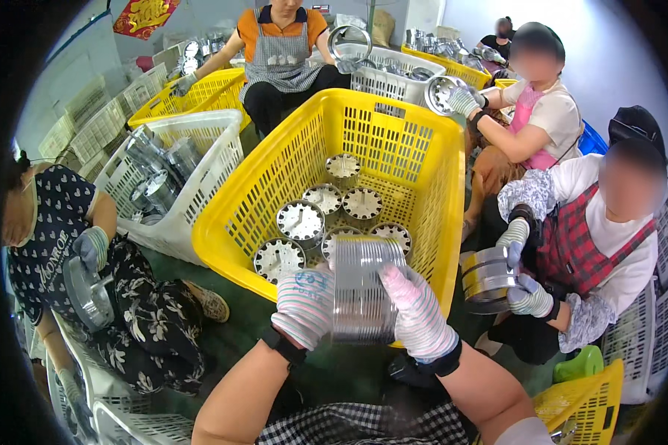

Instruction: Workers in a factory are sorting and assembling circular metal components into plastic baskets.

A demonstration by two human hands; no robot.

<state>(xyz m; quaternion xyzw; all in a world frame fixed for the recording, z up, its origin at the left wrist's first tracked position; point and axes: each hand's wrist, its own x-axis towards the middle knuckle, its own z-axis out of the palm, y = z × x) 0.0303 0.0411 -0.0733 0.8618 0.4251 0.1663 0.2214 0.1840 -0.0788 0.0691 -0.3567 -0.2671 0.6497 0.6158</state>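
Between my two gloved hands is a shiny metal cylinder with close ribs round it, like a stack of thin rings. My left hand presses on its left side, fingers partly hidden behind it. On the other side my right hand grips it, with the thumb on the near face. The piece is held over the near edge of a large yellow plastic crate. Inside the crate stand several round metal parts with notched tops, among them a metal drum and another drum.
Co-workers sit around the crate. At the right, one holds a metal ring; at the left, another handles a metal part. A white crate of metal parts stands to the left, a yellow basket near my right, a green stool beside it.
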